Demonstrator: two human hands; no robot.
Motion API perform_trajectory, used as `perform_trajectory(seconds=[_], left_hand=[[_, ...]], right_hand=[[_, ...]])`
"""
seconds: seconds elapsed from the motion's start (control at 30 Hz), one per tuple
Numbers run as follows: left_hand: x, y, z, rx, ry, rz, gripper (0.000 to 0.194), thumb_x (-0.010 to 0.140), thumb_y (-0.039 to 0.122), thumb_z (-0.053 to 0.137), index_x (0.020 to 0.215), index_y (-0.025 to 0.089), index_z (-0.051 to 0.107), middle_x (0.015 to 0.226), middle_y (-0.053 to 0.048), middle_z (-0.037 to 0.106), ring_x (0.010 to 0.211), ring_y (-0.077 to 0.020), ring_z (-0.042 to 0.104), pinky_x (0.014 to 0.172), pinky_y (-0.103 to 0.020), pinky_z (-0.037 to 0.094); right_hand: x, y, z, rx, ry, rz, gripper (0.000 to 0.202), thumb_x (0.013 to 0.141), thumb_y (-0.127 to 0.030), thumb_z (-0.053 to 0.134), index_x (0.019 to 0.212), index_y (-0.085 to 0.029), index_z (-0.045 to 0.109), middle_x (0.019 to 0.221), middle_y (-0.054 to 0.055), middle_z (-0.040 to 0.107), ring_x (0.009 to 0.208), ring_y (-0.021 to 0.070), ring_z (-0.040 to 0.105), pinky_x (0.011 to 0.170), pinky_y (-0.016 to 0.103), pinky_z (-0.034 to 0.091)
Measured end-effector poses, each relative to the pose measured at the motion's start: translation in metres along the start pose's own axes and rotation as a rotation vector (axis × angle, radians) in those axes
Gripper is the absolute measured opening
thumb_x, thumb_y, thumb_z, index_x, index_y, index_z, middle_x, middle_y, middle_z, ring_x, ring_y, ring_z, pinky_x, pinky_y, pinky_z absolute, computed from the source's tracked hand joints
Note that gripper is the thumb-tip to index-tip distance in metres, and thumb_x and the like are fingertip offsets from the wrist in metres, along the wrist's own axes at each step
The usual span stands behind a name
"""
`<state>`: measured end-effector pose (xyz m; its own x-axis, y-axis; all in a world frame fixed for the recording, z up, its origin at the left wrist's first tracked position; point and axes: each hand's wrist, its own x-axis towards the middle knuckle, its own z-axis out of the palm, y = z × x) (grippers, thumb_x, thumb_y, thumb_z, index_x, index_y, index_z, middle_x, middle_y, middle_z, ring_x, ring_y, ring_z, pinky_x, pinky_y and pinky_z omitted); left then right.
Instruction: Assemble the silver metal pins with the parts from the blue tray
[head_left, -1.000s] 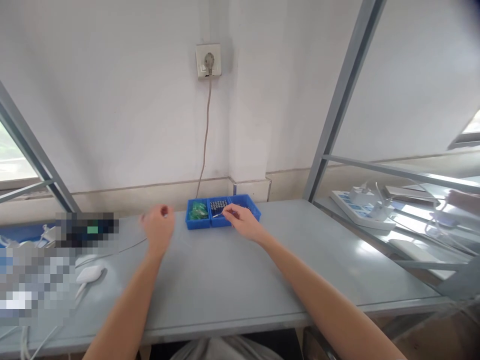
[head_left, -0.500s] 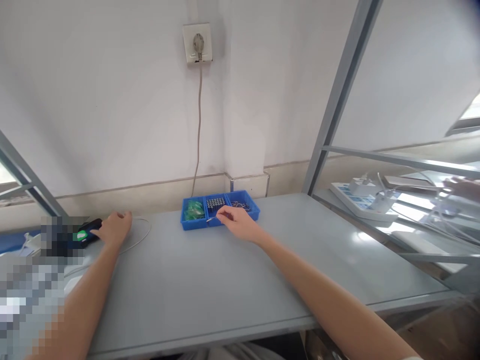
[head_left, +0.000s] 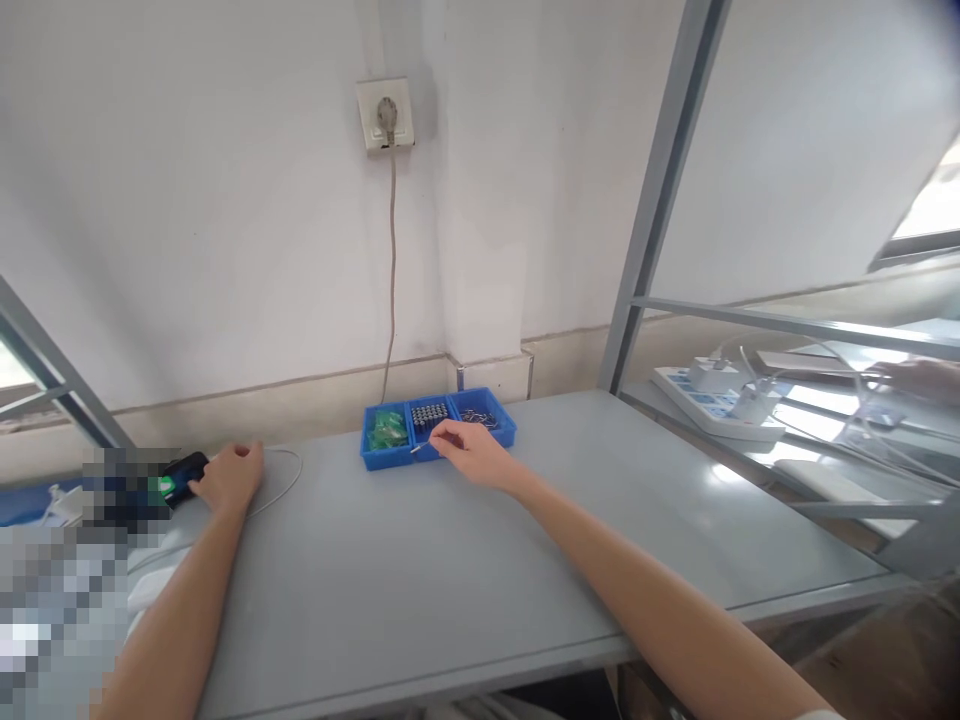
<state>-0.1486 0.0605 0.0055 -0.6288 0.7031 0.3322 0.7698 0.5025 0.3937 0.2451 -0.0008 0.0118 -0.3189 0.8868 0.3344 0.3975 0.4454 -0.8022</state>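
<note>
My right hand (head_left: 471, 452) is closed in a pinch on a thin metallic piece (head_left: 418, 449), whose tip sticks out to the left. It hovers at the front edge of a blue divided tray (head_left: 390, 460). The tray's left compartment holds green plastic-looking bags (head_left: 388, 430), the middle one rows of small metal cylinders (head_left: 430, 414), and the right one loose metal bits (head_left: 478, 418). My left hand (head_left: 231, 480) rests on the left of the table with fingers curled together, beside a dark phone-like device (head_left: 184, 478). What those fingers hold, if anything, is hidden.
A white cable (head_left: 289, 485) loops by my left hand on the grey table (head_left: 420, 580). A wall socket (head_left: 386, 115) has a plug and hanging cord. Beyond the metal frame (head_left: 660, 190) at right lie a power strip (head_left: 720, 405) and another person's hand (head_left: 922, 378).
The view has shifted slightly, so the wall and tray sit a little lower. My right hand keeps its pinch near the tray. My left hand stays by the device, its fingers drawn in slightly.
</note>
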Motion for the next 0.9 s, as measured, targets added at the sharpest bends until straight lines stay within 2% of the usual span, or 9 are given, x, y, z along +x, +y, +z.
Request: perform_trajectory(seconds=[0.1, 0.23, 0.37, 0.5, 0.6, 0.7, 0.8, 0.9], left_hand=[[-0.014, 0.017, -0.022, -0.078, 0.122, 0.060, 0.038, 0.082, 0.042, 0.043, 0.096, 0.018, 0.068, 0.097, -0.016, 0.069, 0.099, -0.0381, 0.060, 0.086, -0.049, 0.041], [-0.049, 0.047, -0.054, -0.231, 0.255, 0.225, 0.032, 0.085, 0.041, 0.041, 0.091, 0.019, 0.065, 0.090, -0.007, 0.070, 0.089, -0.0277, 0.062, 0.083, -0.038, 0.043], [-0.091, 0.075, -0.068, -0.415, 0.282, 0.510, 0.028, 0.088, 0.039, 0.042, 0.082, 0.019, 0.061, 0.077, -0.001, 0.068, 0.076, -0.0172, 0.063, 0.082, -0.029, 0.042], [-0.122, 0.086, -0.056, -0.516, 0.264, 0.749, 0.025, 0.087, 0.035, 0.044, 0.076, 0.018, 0.059, 0.069, 0.000, 0.065, 0.067, -0.0138, 0.061, 0.072, -0.025, 0.042], [-0.132, 0.080, -0.037, -0.519, 0.197, 0.785, 0.026, 0.086, 0.035, 0.045, 0.073, 0.019, 0.060, 0.064, 0.000, 0.062, 0.061, -0.0130, 0.057, 0.065, -0.024, 0.040], [-0.134, 0.069, -0.023, -0.469, 0.056, 0.804, 0.026, 0.086, 0.036, 0.046, 0.073, 0.019, 0.060, 0.061, 0.001, 0.061, 0.058, -0.0128, 0.055, 0.062, -0.024, 0.039], [-0.130, 0.063, -0.018, -0.464, -0.011, 0.743, 0.028, 0.087, 0.039, 0.044, 0.075, 0.019, 0.061, 0.060, 0.001, 0.061, 0.057, -0.0128, 0.054, 0.062, -0.024, 0.039], [-0.128, 0.065, -0.019, -0.461, -0.057, 0.713, 0.030, 0.087, 0.040, 0.044, 0.079, 0.019, 0.062, 0.062, 0.001, 0.061, 0.058, -0.0131, 0.053, 0.063, -0.025, 0.040]], right_hand=[[0.000, -0.004, -0.004, 0.181, -0.030, 0.020, 0.030, 0.084, -0.049, 0.052, 0.083, -0.021, 0.060, 0.074, 0.000, 0.054, 0.061, 0.0127, 0.047, 0.056, 0.026, 0.037], [-0.002, -0.012, -0.014, 0.552, -0.066, -0.002, 0.031, 0.077, -0.049, 0.063, 0.089, -0.022, 0.058, 0.071, -0.001, 0.051, 0.059, 0.0117, 0.047, 0.056, 0.026, 0.037], [-0.004, -0.015, -0.025, 0.687, -0.029, 0.037, 0.033, 0.071, -0.050, 0.068, 0.086, -0.024, 0.055, 0.073, -0.001, 0.049, 0.060, 0.0124, 0.047, 0.056, 0.028, 0.038], [-0.004, -0.009, -0.041, 0.689, -0.022, 0.090, 0.036, 0.073, -0.055, 0.063, 0.075, -0.021, 0.050, 0.070, 0.000, 0.048, 0.058, 0.0117, 0.044, 0.054, 0.027, 0.038], [-0.002, -0.002, -0.056, 0.584, -0.034, 0.184, 0.037, 0.076, -0.050, 0.063, 0.065, -0.019, 0.045, 0.062, -0.002, 0.044, 0.054, 0.0101, 0.041, 0.051, 0.026, 0.034], [-0.001, 0.005, -0.066, 0.371, 0.113, 0.321, 0.035, 0.078, -0.044, 0.062, 0.061, -0.019, 0.045, 0.056, -0.003, 0.043, 0.050, 0.0090, 0.038, 0.048, 0.025, 0.030], [-0.001, 0.010, -0.067, 0.206, 0.235, 0.445, 0.028, 0.082, -0.044, 0.057, 0.075, -0.018, 0.057, 0.062, 0.001, 0.055, 0.048, 0.0101, 0.045, 0.047, 0.026, 0.030], [0.001, 0.014, -0.062, 0.045, 0.219, 0.495, 0.035, 0.084, -0.047, 0.055, 0.103, -0.019, 0.060, 0.076, 0.004, 0.066, 0.050, 0.0126, 0.053, 0.051, 0.027, 0.036]])
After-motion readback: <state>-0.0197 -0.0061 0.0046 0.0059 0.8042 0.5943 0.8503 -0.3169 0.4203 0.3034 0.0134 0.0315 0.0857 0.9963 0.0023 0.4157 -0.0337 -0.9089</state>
